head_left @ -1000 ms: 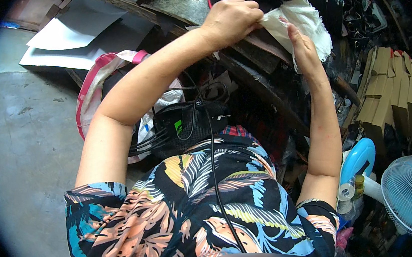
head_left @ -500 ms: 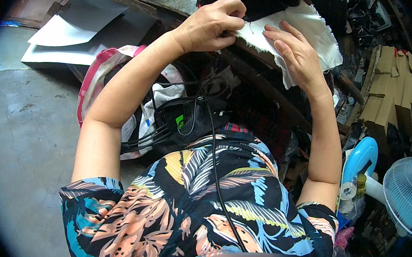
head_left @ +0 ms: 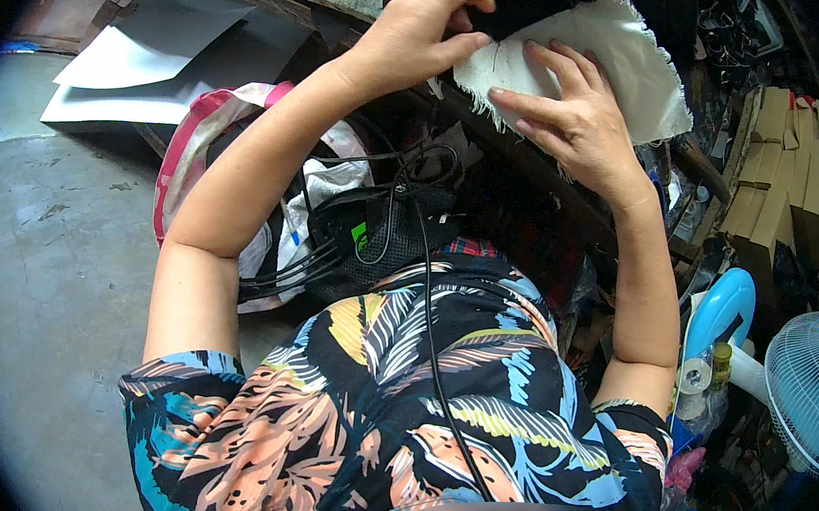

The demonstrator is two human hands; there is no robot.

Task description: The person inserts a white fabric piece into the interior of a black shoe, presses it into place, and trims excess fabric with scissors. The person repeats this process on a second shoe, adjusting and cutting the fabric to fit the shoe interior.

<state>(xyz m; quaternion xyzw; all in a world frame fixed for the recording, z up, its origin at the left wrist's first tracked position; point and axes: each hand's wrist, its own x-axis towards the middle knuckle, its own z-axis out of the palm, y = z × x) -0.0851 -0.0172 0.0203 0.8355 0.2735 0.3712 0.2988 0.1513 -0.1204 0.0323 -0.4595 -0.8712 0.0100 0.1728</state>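
Note:
A frayed piece of white cloth lies at the top of the view, with a dark thread across its left part. Against its far left side is a curved black piece of material. My left hand is at the cloth's left corner, fingers curled at the black piece's edge and thumb tip by the white cloth; its grip is partly hidden. Spread over the near part of the cloth, my right hand rests with its fingers apart.
White sheets lie at the left. Below my left forearm sits a pink-rimmed container with cloth and black cables. On the right are cardboard boxes, a white fan and a blue round object.
The white cloth has shifted slightly right and its hanging near corner no longer shows. My right hand has spread its fingers more. My left thumb and forefinger have moved further apart.

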